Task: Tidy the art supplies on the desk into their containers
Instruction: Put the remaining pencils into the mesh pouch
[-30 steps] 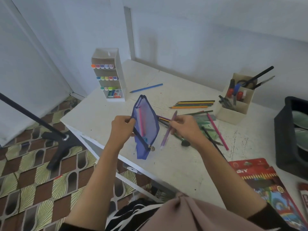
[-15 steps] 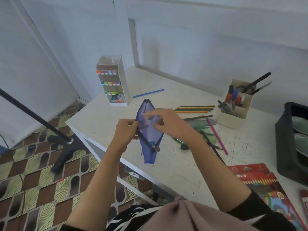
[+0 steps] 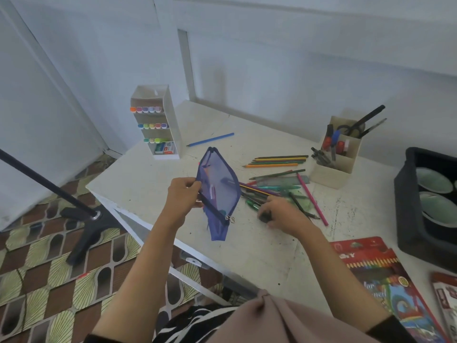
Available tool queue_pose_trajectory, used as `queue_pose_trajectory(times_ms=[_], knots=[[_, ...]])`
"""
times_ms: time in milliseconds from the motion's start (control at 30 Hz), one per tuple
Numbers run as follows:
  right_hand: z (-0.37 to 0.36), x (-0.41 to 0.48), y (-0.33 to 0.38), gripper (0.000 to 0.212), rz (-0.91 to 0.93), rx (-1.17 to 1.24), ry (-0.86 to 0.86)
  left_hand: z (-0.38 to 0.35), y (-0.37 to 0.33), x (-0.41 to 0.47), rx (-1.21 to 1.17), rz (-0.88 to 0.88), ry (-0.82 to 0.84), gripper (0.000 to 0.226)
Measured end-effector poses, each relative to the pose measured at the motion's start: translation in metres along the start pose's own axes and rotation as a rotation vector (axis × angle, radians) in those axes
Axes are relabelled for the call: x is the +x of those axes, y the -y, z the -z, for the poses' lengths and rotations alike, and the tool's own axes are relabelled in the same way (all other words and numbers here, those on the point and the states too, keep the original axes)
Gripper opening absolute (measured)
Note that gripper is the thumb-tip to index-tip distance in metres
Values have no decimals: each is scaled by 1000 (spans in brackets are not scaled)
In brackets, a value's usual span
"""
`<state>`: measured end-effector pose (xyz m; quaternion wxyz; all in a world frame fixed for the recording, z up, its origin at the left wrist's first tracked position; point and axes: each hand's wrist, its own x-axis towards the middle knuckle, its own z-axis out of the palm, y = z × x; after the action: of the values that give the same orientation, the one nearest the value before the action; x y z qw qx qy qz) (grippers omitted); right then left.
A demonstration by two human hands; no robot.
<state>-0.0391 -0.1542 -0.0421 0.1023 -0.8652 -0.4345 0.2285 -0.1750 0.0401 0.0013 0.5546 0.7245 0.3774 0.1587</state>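
My left hand (image 3: 184, 196) pinches the open zip edge of a blue mesh pouch (image 3: 218, 191) and holds it upright over the white desk (image 3: 247, 246). Pens show through the mesh inside it. My right hand (image 3: 284, 214) rests on the desk to the pouch's right, at the near end of a loose pile of pens and pencils (image 3: 269, 190). Its fingers curl around a small black object (image 3: 265, 217) lying there. A pink pencil (image 3: 312, 199) lies to the right of that hand.
A row of coloured pencils (image 3: 277, 161) and a blue pencil (image 3: 210, 139) lie farther back. A white marker organiser (image 3: 170, 120) stands back left, a beige pen holder (image 3: 338, 157) back right. A black tray (image 3: 405, 201) and a coloured-pencil box (image 3: 378, 276) sit right. A tripod base (image 3: 81, 214) stands on the floor left.
My right hand put the purple pen into the pouch, then dropped to the right onto the pen pile and closed around the small black object. My left hand kept holding the pouch.
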Motion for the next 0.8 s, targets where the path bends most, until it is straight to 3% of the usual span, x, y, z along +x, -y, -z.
queue_pose_trajectory(times_ms=[133,267,433,533,667,800], knots=[[6,-4,-1,27,-17,85,-205,-7,0,-3,23,13,23,26],[34,-16,16,33,16,405,-461,-15,4,-6,24,32,43,25],[39,-20,49,38,165,541,-427,-27,0,-13,-17,45,76,24],[30,-18,50,37,161,636,-473,-29,-1,-14,-33,41,74,22],[28,-24,20,22,-47,579,-550,-26,3,-14,-53,46,54,24],[10,-33,-20,16,-268,312,-347,-23,8,-13,-51,65,35,23]])
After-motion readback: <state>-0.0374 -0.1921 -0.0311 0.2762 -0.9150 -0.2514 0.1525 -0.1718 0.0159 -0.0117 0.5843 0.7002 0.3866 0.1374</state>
